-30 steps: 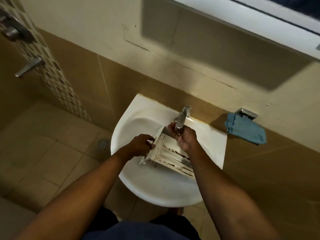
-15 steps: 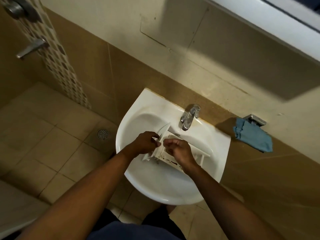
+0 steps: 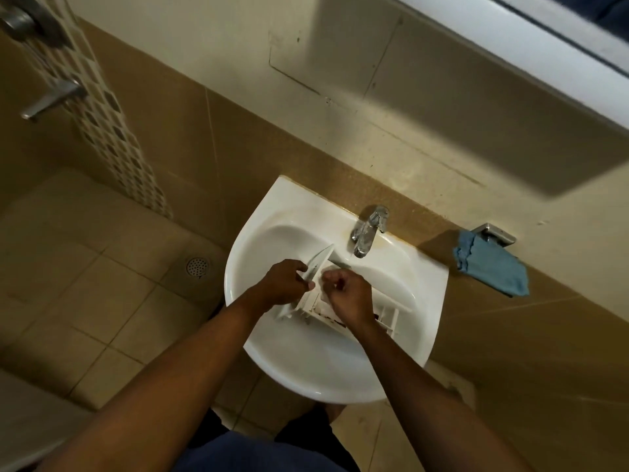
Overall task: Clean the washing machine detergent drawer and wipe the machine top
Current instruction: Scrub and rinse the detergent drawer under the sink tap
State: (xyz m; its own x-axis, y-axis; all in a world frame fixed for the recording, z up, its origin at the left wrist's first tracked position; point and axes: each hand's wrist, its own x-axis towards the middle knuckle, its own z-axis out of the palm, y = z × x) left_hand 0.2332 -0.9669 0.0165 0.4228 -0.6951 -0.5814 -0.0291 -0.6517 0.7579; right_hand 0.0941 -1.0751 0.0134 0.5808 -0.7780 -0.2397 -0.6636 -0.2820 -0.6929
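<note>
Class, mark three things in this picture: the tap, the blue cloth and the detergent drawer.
tap (image 3: pixel 366 235), head view, on its chrome spout.
blue cloth (image 3: pixel 490 267), head view, middle of the hanging fabric.
detergent drawer (image 3: pixel 386 316), head view, on its white ribbed right end.

left hand (image 3: pixel 285 285) grips detergent drawer (image 3: pixel 386 317) | right hand (image 3: pixel 348 298) curled above it – inside sink (image 3: pixel 323 386)

The right hand (image 3: pixel 347 298) covers the middle of the white plastic detergent drawer (image 3: pixel 387 318); whether its curled fingers pinch anything cannot be told. The drawer probably hides the drain of the white ceramic basin (image 3: pixel 306 379). The blurred chrome shower fitting (image 3: pixel 20 22) is cut by the upper-left edge.
</note>
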